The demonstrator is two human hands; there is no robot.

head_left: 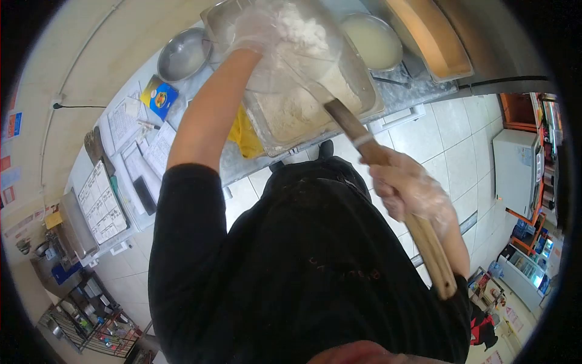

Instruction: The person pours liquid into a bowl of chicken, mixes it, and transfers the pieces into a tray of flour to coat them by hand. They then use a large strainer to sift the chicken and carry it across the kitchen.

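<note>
A large metal tray [271, 141] on the counter holds white flour or powder [300, 112], with paler white lumps [303, 33] near its far end. My right hand [415, 191], in a clear floury glove, is wrapped round the long wooden handle of a tool [357, 130]. The tool's flat metal end reaches into a clear, thin-looking round bowl or strainer [267, 70] over the tray. Gloved and blurred, my left hand [254, 27] is at the far left part of the tray by this bowl; its fingers are smeared.
A metal bowl [183, 56] stands left of the tray, and a bowl of pale liquid [373, 42] right of it. Farther right is an orange-toned container [433, 36]. Yellow cloth [245, 134], papers [126, 121] and a phone [144, 195] lie at the left.
</note>
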